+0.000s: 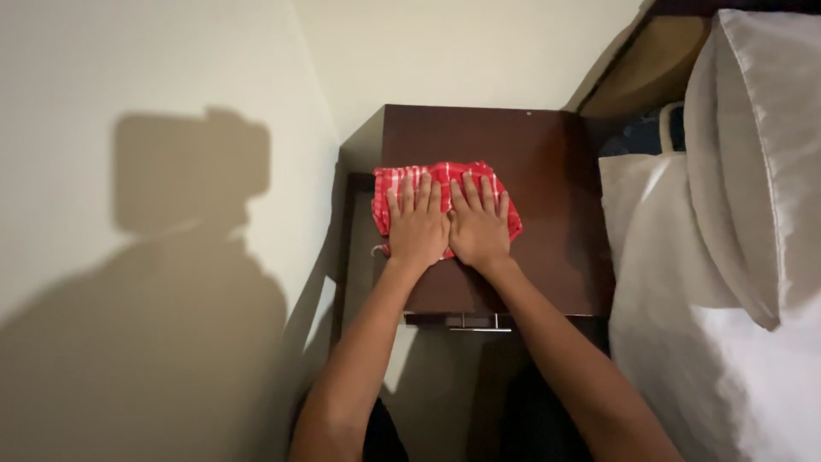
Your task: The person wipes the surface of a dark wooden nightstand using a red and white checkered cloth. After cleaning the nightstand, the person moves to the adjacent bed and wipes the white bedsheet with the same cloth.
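Both hands, left hand [416, 227] and right hand [479, 227], press flat and open on the red cloth [445, 175]; even pressure should wipe the nightstand [547, 171] best.

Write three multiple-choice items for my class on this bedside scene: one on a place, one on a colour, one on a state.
1. Where does the red-and-white checked cloth lie?
A. on the dark brown wooden nightstand
B. on the white pillow
C. on the floor

2. What colour is the wall?
A. blue
B. pale cream
C. black

3. How are the left hand and right hand placed?
A. clenched in fists
B. raised in the air
C. flat, palms down, side by side

Answers: 1 A, the cloth rests on the nightstand top. 2 B, the wall is light cream. 3 C, the fingers lie spread across the cloth.
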